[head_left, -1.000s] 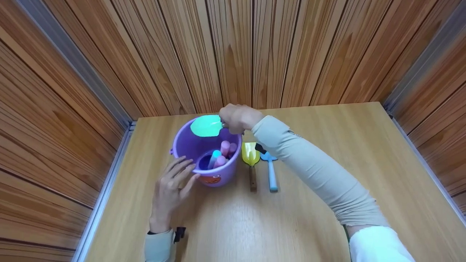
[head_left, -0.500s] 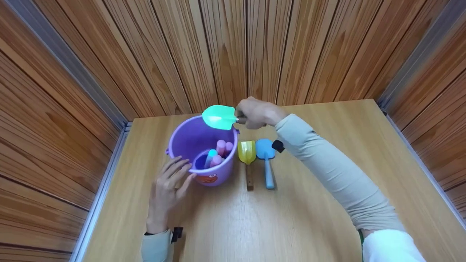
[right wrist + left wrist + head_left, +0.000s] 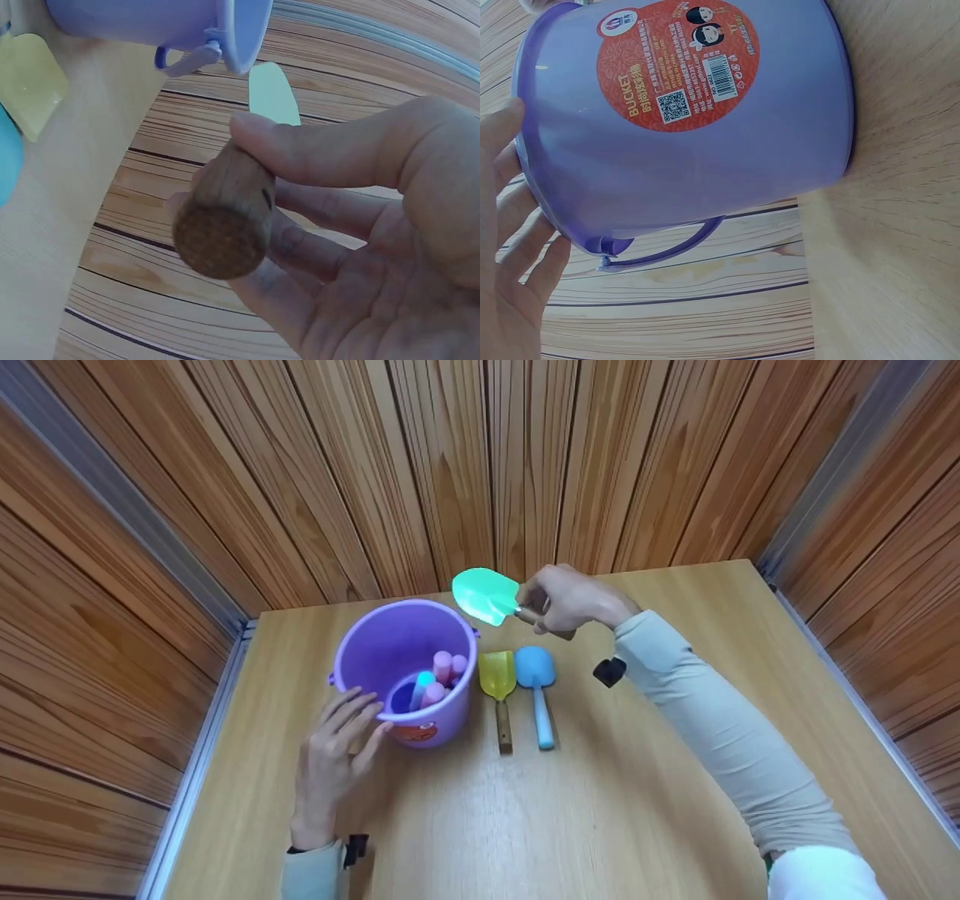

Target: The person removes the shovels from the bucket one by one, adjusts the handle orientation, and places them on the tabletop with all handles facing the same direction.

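Observation:
A purple bucket stands upright on the table, with several round-ended pink sticks and a blue one inside. My left hand holds its near-left rim, fingers over the edge and thumb outside; the left wrist view shows the hand at the rim beside the handle joint. Beyond the bucket's right side, my right hand grips a small green shovel above the table. The right wrist view shows its wooden handle between thumb and fingers, butt toward the camera.
Right of the bucket, a yellow shovel with a brown handle and a blue shovel lie side by side on the table. Wood-grain panels rise close behind the table and at both sides.
The right hand has carried the green shovel from over the bucket's opening to the right, past its rim, and the blade has turned. The left hand stays at the rim.

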### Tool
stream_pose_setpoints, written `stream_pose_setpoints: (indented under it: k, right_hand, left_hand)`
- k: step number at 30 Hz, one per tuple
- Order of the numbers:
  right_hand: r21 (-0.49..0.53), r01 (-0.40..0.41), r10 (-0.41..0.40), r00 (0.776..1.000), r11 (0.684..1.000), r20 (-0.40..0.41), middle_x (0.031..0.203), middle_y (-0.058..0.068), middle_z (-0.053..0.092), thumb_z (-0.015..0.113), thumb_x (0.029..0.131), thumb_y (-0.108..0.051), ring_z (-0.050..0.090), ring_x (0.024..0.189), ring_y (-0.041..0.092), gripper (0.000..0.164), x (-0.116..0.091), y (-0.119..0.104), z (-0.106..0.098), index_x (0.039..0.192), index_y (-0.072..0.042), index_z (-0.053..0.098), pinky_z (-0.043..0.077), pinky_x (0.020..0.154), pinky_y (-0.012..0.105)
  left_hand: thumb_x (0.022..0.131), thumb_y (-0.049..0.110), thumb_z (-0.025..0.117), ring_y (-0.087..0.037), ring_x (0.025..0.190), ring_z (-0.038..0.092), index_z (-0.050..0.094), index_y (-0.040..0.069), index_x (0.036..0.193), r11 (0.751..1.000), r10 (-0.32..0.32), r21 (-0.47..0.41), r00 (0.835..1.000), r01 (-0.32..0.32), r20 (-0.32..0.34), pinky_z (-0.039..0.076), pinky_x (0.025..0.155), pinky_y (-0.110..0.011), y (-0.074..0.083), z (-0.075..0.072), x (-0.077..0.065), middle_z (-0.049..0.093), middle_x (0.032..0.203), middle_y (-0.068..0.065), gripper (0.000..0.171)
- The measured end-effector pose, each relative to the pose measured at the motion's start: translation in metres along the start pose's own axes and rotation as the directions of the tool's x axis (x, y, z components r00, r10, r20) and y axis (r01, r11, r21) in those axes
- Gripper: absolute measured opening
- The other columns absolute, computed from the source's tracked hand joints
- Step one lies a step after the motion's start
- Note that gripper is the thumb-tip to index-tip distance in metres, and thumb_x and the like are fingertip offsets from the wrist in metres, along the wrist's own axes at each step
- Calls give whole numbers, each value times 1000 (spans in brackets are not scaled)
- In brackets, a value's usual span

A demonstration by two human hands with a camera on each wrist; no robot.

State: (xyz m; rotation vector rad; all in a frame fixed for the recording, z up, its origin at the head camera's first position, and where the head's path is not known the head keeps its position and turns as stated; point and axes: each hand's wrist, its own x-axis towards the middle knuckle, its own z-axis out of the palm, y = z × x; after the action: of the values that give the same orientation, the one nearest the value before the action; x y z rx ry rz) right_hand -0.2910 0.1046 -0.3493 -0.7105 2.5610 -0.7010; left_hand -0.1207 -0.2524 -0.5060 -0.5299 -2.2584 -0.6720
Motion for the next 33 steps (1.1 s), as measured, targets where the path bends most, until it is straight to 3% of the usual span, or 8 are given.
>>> stream_pose_setpoints:
  k: [4,12,18,23,33]
  right_hand:
    - [93,-30,33,999,995,-34,109,11,68,77,85,-3,68,93,27,39,-8,12,4,122,-9,66,63,67,34]
    - [155,-25,44,991,988,-123,111,14,68,79,84,-4,66,100,29,41,-18,41,18,124,-4,66,63,72,38]
    - [247,-97,137,979,964,-149,117,15,66,81,84,-9,64,105,30,50,-26,62,32,130,-2,62,61,82,39]
    - [307,-103,163,971,946,-176,120,16,65,83,82,-13,61,109,31,55,-30,78,44,132,-3,61,56,93,45]
    - [395,-119,214,955,911,-206,119,16,62,83,83,-17,59,108,32,57,-33,98,70,132,-3,60,54,89,44]
  left_hand:
    - [77,13,88,-25,129,57,72,15,124,1000,8,-3,1000,-8,0,40,113,-28,-1,-1,2,69,128,-2,50]
    - [74,9,89,-27,127,59,73,13,122,999,43,12,999,-43,-20,49,107,-41,-2,-1,3,70,126,-5,51]
    - [78,14,87,-25,128,58,72,14,124,1000,26,15,1000,-26,1,48,107,-40,0,-1,2,69,127,-3,48]
    - [80,15,86,-23,129,57,72,16,125,1000,4,22,1000,-4,16,48,107,-40,0,-1,3,69,128,-3,48]
    - [84,19,83,-23,130,56,71,16,125,1000,0,5,1000,-1,18,40,114,-29,0,-1,2,68,129,-4,43]
